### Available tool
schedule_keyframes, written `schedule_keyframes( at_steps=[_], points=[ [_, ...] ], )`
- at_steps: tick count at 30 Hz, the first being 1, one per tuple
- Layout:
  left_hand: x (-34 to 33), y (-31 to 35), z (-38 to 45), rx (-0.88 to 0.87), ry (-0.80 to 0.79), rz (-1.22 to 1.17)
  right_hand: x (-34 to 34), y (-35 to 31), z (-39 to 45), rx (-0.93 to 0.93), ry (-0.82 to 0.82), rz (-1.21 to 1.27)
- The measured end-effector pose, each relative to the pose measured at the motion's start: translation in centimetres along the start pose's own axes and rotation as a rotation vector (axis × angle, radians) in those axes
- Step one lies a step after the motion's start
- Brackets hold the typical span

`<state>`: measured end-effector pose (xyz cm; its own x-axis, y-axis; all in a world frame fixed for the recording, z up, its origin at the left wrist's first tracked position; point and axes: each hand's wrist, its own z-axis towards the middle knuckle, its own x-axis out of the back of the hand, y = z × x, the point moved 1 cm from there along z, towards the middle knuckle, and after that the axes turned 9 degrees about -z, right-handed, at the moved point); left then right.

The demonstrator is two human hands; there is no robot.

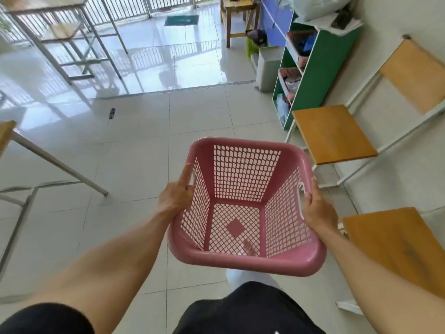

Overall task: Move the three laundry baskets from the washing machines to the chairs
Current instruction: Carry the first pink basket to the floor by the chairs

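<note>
An empty pink laundry basket (243,260) with perforated walls hangs in the air in front of me, above the tiled floor. My left hand (177,195) grips its left rim and handle, and my right hand (317,209) grips the right handle. Two chairs with orange wooden seats stand along the right wall: the farther chair (333,133) just beyond the basket, the nearer chair (397,244) right beside my right forearm. Both seats are bare. No washing machines are in view.
A green shelf unit (334,66) holding pink baskets and bags stands against the right wall behind the chairs, with a grey bin (268,68) beside it. Metal-legged tables (72,51) stand at the left and far left. A small dark object (112,113) lies on the floor.
</note>
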<state>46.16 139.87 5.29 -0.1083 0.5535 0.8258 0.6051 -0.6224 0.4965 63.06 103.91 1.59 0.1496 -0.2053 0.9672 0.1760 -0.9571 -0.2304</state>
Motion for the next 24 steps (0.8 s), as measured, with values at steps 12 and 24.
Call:
schedule_keyframes(
  at_steps=[12, 24],
  points=[
    [5.0, 0.2, 18.6, -0.015, -0.074, 0.004, -0.6, -9.0, 15.4, -0.065, -0.082, -0.042],
    [6.0, 7.0, 38.6, -0.423, -0.397, 0.165, -1.2, -13.2, 15.8, -0.511, 0.093, 0.093]
  ],
)
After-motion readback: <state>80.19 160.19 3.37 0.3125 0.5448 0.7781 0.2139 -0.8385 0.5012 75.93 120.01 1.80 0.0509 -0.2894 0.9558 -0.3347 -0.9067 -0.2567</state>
